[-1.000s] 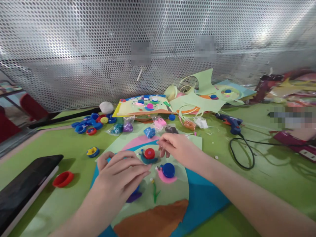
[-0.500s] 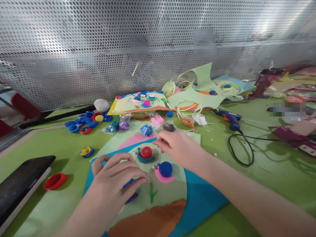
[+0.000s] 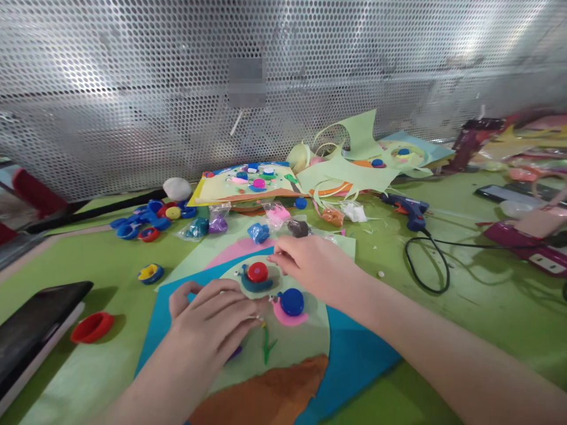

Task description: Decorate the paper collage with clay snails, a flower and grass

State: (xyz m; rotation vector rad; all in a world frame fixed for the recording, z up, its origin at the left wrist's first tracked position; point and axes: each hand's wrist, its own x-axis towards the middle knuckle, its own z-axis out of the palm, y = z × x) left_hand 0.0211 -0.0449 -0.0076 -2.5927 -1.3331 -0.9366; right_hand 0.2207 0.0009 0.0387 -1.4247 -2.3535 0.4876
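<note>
My left hand [image 3: 206,321] is over the pale green round paper [image 3: 305,345], its fingertips pinched together beside the yellow top of a green clay flower [image 3: 266,348]. A tiny pale bit shows at those fingertips, too small to name. Under this hand a purple clay piece [image 3: 235,353] is mostly hidden. My right hand [image 3: 305,262] is closed near the paper's far edge, fingers curled in; whatever they hold is hidden. Between the hands lie a teal clay snail with a red cap shell [image 3: 257,273] and a pink clay snail with a blue cap shell [image 3: 292,302].
Brown paper [image 3: 266,392] and a blue sheet [image 3: 349,348] are around the round paper. Bagged clay [image 3: 259,232] lies behind. Bottle caps [image 3: 142,221], a red ring [image 3: 92,327] and a phone [image 3: 35,324] are left; a glue gun [image 3: 411,211] with its cord is right.
The whole view has shifted slightly. My left fingertips have drawn a little away from the flower's top and cover more of the purple piece. The right hand keeps its closed pose.
</note>
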